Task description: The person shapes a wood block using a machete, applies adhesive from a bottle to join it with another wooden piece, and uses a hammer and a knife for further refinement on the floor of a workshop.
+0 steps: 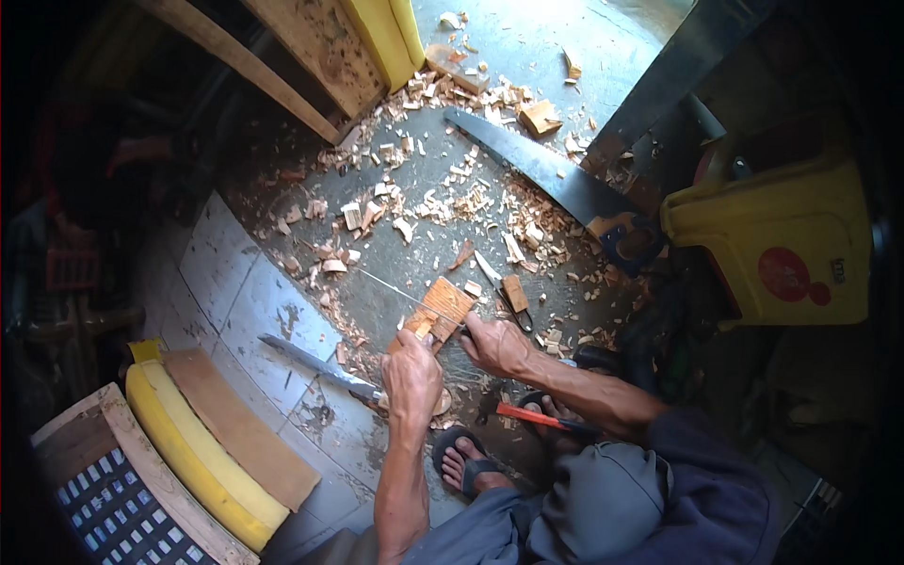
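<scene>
A small wooden block [450, 299] is held low above the floor between my two hands. My left hand [412, 377] is closed around its near left end, fingers wrapped over the wood. Across the top of the block lies a long, thin metal tool [388, 285], its tip sticking out past the far left side. My right hand [499, 345] is closed at the other end of this tool, beside the block's right edge; its grip is partly hidden. Just beyond my right hand, a pointed blade [490, 271] lies on the floor by a wood offcut [515, 293].
A handsaw [541, 168] lies farther off among wood shavings [452, 207]. By my left wrist is a long blade [315, 361]; a red-and-black tool [541, 417] is near my foot. A yellow plastic stool [782, 245] stands right, a yellow padded piece [202, 447] left.
</scene>
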Demonstrator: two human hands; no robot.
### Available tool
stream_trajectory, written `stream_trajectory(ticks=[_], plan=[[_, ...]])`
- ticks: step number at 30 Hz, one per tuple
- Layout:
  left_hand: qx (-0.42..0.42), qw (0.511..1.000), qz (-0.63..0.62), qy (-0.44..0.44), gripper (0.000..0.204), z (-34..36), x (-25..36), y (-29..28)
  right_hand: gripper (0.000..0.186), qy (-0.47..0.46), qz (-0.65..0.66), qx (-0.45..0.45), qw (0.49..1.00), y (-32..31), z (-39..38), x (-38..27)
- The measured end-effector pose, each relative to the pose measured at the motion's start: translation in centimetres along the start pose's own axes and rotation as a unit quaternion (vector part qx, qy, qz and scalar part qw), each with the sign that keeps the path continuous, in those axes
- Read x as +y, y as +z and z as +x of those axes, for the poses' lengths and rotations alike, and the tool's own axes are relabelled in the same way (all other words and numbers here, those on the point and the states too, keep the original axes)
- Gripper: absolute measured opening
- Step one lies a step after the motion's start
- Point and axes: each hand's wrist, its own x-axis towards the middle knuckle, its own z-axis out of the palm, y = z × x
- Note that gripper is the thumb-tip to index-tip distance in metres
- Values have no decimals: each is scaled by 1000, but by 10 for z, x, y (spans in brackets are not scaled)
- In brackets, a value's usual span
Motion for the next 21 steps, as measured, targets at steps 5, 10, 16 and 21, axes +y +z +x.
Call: stream_trajectory(ticks=[5,10,16,21], plan=[[-19,1000,-8,-23,30,-4,-5,3,28,12,-13,-20,1000,14,-6,7],[3,1000,-16,-10,26,-5,-3,2,27,-25,53,21,998,5,-13,-12],[10,999,-8,-30,24,-3,-10,6,26,-74,68,69,993,-6,-10,-27],[24,999,-1,-26,26,3,-1,-2,26,10,-12,-3,1000,14,-6,-1]])
